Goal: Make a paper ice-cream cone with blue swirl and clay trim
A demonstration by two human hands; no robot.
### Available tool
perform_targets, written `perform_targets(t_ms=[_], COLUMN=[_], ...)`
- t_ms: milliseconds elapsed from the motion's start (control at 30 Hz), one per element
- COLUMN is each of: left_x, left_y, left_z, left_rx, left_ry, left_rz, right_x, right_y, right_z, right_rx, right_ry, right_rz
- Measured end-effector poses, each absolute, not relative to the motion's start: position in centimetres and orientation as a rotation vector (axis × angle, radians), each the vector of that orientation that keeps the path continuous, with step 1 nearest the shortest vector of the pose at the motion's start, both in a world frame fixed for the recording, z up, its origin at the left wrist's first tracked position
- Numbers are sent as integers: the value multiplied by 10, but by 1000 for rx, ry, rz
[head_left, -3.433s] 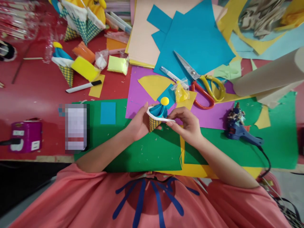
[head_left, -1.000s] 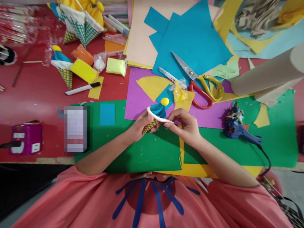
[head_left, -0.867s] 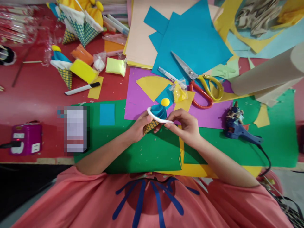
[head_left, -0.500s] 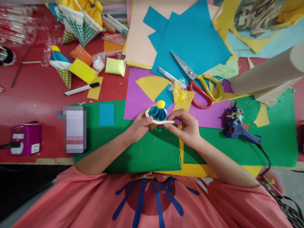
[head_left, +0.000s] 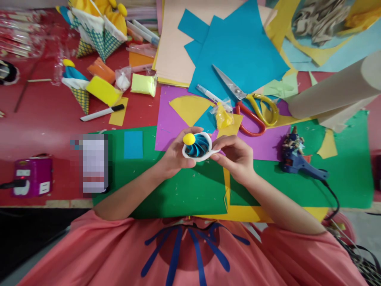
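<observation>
My left hand (head_left: 175, 157) is wrapped round a small paper ice-cream cone (head_left: 199, 146), its opening turned up toward me. Folded blue paper fills the cone, and a yellow ball (head_left: 189, 139) tops it at the left of the opening. A white clay strip (head_left: 205, 157) runs along the rim. Its loose end leaves the rim on the right, pinched between thumb and forefinger of my right hand (head_left: 235, 157). The cone's pointed lower part is hidden below the rim and my fingers.
Beyond my hands lie scissors (head_left: 247, 101), a marker (head_left: 208, 93) and a bag of yellow clay (head_left: 224, 117). A glue gun (head_left: 297, 159) rests on green paper at right. Finished cones (head_left: 76, 89), clay packs (head_left: 104, 90) and a blurred phone-like object (head_left: 94, 163) are at left.
The cone has been turned and tilted in my left hand, so its opening faces me more and the yellow ball sits further left. The strip's free end looks shorter.
</observation>
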State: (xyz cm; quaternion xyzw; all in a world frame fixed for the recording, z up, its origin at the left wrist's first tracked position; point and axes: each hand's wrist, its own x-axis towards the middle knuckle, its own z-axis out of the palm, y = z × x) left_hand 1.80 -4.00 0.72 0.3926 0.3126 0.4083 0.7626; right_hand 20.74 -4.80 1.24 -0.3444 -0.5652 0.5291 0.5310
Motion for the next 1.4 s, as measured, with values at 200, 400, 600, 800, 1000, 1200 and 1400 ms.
perform_targets(t_ms=[200, 400, 600, 800, 1000, 1200, 1400], left_x=[17, 14, 18, 20, 18, 15, 15], left_y=[-41, -44, -45, -45, -41, -37, -35], left_z=[4, 1, 2, 0, 0, 8, 10], left_rx=[939, 1101, 1273, 1135, 1100, 1194, 1396], left_ry=[758, 756, 817, 854, 874, 954, 920], left_rz=[871, 985, 1045, 1046, 1026, 931, 956], right_x=[207, 209, 208, 208, 206, 205, 205], right_y=[-45, -50, -52, -50, -47, -46, -46], right_z=[14, 13, 14, 17, 15, 12, 12], right_rx=[-876, -866, -911, -872, -904, -938, -1007], right_ry=[-1303, -1445, -1574, -1664, -1621, -1635, -1654], right_rz=[1283, 1173, 1019, 965, 979, 972, 916])
